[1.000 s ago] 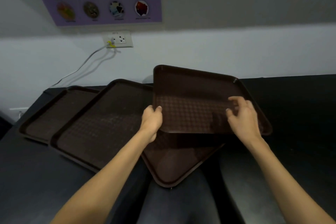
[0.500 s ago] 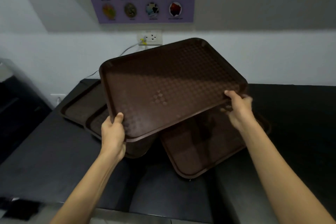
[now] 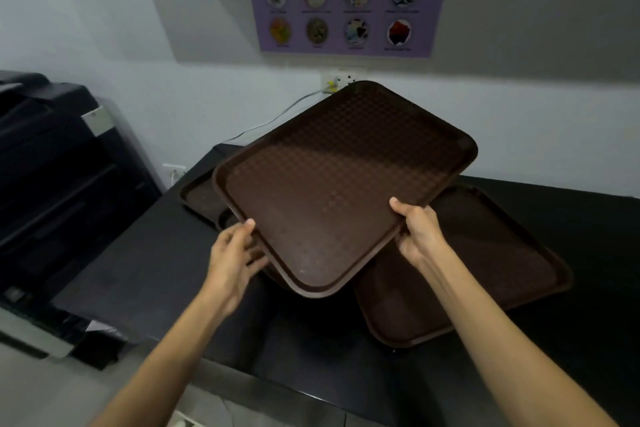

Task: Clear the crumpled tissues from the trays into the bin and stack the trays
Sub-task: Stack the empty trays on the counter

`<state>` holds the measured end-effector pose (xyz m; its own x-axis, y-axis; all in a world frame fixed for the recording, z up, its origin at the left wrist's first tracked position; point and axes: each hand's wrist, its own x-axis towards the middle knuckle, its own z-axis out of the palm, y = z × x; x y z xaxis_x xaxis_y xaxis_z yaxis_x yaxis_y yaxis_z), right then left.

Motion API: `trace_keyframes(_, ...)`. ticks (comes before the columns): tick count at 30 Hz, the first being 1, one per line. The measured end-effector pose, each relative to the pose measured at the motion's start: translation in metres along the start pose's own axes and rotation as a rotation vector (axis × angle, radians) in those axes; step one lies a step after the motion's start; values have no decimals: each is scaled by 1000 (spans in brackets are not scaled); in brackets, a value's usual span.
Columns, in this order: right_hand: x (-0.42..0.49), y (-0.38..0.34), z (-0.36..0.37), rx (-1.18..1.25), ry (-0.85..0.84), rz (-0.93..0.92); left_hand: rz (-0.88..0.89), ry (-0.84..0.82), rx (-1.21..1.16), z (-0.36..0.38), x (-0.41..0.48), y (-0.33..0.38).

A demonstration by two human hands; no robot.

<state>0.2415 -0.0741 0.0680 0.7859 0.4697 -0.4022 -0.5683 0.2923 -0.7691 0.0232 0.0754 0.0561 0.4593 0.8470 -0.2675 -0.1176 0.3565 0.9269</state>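
Note:
I hold a dark brown tray (image 3: 332,184) in the air over the black counter (image 3: 145,263), tilted a little towards me. My left hand (image 3: 233,255) grips its near left edge, thumb on the rim. My right hand (image 3: 417,230) grips its near right edge. A second brown tray (image 3: 491,267) lies flat on the counter to the right, partly under the held one. Behind and to the left, the corner of another tray (image 3: 201,198) shows on the counter; most of it is hidden. No tissues or bin are in view.
A large black printer (image 3: 52,184) stands left of the counter. A wall socket (image 3: 341,80) with a cable sits behind the trays, under a purple poster (image 3: 346,3). The counter's front edge (image 3: 277,388) runs below my arms.
The lifted tray has swung left and lower, now over the left trays. My left hand has shifted along its near edge. The view has turned left, bringing the printer into sight.

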Motion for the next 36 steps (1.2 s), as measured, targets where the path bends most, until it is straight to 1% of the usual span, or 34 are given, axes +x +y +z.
trace_keyframes(3,1,-8,9,-102,-27,-10,7,31,35,-26,37,33)
trace_keyframes(5,0,-7,17,-159,-40,1,-22,71,42,-40,60,52)
trace_keyframes(7,1,-4,24,-204,-31,3,-44,93,119,-50,76,67)
trace_keyframes(9,3,-1,30,-261,-16,4,-43,56,271,-58,88,74)
trace_keyframes(11,5,2,36,-306,-6,-15,-6,-30,478,-62,98,77)
trace_keyframes(14,9,11,46,-329,23,-64,120,-162,749,-66,124,72)
trace_keyframes(16,14,20,53,-337,59,-93,194,-167,839,-69,146,69)
trace_keyframes(18,21,29,58,-374,106,-107,228,-151,883,-72,171,66)
trace_keyframes(21,33,41,66,-419,177,-75,260,-170,932,-76,199,63)
trace_keyframes(24,42,50,75,-420,250,-67,294,-213,973,-78,223,63)
trace_keyframes(29,56,72,78,-550,379,-70,336,-280,1085,-83,262,55)
trace_keyframes(33,64,83,80,-655,507,-98,323,-319,1191,-84,286,43)
trace_keyframes(36,68,85,73,-681,584,-133,303,-363,1217,-78,289,35)
